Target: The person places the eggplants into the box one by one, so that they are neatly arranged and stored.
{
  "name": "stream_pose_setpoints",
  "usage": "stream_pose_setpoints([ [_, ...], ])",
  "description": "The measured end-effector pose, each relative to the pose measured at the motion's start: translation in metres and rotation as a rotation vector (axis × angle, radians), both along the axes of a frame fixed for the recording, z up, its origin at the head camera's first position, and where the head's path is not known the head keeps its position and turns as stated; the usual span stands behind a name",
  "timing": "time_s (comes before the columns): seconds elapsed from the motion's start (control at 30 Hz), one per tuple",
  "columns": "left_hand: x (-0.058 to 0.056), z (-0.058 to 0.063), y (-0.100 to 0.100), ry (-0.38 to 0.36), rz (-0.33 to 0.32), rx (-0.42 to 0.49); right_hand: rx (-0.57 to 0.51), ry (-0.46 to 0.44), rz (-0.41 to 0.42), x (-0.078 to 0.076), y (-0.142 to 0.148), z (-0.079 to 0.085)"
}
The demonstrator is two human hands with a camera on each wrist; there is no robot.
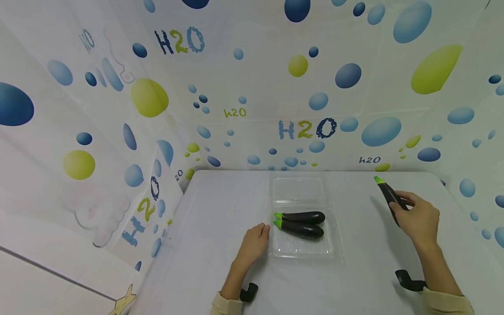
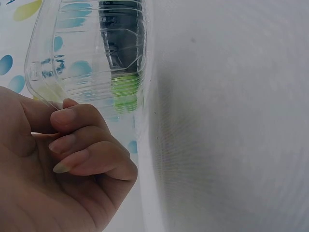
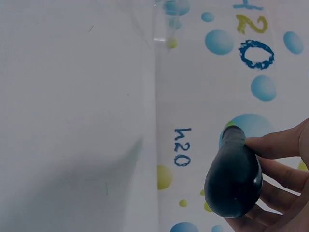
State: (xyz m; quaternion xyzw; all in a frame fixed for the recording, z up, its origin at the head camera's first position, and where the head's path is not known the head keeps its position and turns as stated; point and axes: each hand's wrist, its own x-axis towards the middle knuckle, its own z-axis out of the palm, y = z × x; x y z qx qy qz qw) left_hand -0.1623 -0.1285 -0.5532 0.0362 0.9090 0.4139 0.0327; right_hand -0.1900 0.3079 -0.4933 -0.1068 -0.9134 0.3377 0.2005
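A clear plastic clamshell box lies opened flat on the table, its lid toward the back. Inside its base two dark eggplants lie side by side, green stems to the left. My left hand pinches the box's left rim between thumb and curled index finger; in the left wrist view the rim runs into that pinch. Off to the right, my right hand holds a third eggplant above the table, stem pointing up and away. The right wrist view shows its rounded end with thumb and fingers around it.
The white table ends at a back edge against a wall sheet printed with blue and green drops and H2O lettering. A black wrist mount sits on the right forearm, another mount on the left.
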Motion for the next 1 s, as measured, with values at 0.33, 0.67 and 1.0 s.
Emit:
stream_pose_setpoints([
  [0.33,-0.001,-0.001,-0.001,0.015,-0.002,-0.003,-0.026,0.003,0.005,-0.001,-0.009,0.009],
  [0.67,0.000,-0.001,0.001,0.017,-0.004,-0.001,-0.035,0.015,0.018,-0.003,-0.016,0.017],
  [1.0,-0.001,0.000,0.000,0.014,-0.001,-0.011,-0.092,0.038,0.084,-0.006,-0.026,0.026],
])
